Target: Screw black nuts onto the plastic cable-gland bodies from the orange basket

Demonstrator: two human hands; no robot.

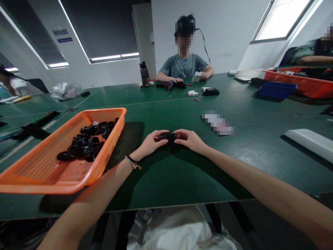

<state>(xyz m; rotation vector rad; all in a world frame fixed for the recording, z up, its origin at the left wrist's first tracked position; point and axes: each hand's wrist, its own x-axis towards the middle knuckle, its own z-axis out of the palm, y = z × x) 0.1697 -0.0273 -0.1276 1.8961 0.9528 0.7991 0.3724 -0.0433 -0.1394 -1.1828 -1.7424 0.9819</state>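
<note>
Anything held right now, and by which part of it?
A small black part: left grip at its left end, right grip at its right end.

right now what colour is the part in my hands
The part is black; the head view, the only one, shows it.

Sm. blk part [167, 136], held horiz.

Left forearm [101, 191] and right forearm [257, 180] reach inward from the lower corners; the left grip [151, 142] and right grip [192, 141] face each other, close together, thumbs [163, 142] opposing curled fingers [185, 132] in a pinch.
</note>
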